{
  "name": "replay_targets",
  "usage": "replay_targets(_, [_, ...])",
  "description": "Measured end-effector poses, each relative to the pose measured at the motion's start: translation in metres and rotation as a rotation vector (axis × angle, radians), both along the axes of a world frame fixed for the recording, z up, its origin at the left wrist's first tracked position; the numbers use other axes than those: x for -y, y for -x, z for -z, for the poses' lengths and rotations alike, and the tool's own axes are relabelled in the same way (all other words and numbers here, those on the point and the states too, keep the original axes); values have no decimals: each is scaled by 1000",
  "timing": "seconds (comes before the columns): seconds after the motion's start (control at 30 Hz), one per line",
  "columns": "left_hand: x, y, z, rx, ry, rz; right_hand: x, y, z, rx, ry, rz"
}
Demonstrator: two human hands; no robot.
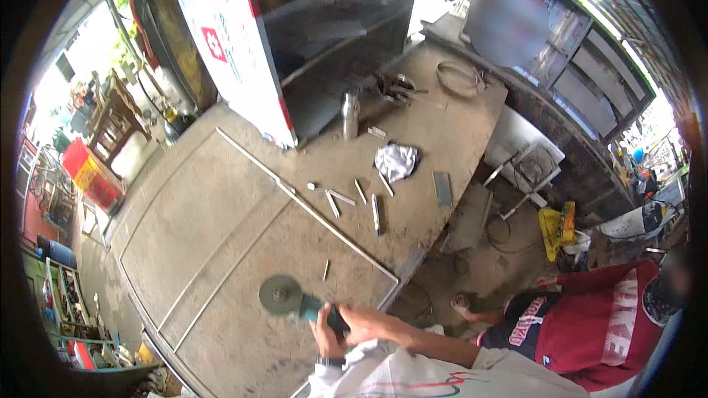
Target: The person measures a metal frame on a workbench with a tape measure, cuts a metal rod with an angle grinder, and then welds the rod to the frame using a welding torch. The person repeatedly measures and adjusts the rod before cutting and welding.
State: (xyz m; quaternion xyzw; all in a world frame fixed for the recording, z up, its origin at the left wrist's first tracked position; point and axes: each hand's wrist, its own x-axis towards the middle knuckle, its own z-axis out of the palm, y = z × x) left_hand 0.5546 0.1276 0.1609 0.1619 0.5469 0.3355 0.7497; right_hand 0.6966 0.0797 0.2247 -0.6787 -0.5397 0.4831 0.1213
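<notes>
Dusty grey sheet panels are lying flat across the wide counter (221, 250), crossed by a thin pale metal strip (310, 210) and scattered with short cut metal offcuts (343, 197) and a crumpled white rag (396, 160). Both the left hand (324, 335) and the right hand (361, 322) are wrapping closed around the teal body of an angle grinder (299, 302), whose round grey disc is sticking out to the left of the hands over the sheet.

Bare sheet (221, 250) lies open ahead; metal offcuts (354, 199) and cabinet (243, 51) crowd beyond.
</notes>
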Motion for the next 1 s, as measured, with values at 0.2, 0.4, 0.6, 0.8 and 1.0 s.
replay_targets(0.2, [-58,-41,-11,139,-306,338,-34,-54,-5,-50,-145,327])
replay_targets(0.4, [-152,-2,74,-901,-834,362,-24,-163,16,5,-157,662])
replay_targets(0.6, [-173,65,160,-1553,-946,289,6,-253,101,331,-46,873])
replay_targets(0.8, [-186,50,119,-1677,-972,233,9,-273,155,529,-198,842])
replay_targets(1.0, [-182,67,132,-1600,-857,329,20,-259,188,656,-215,860])
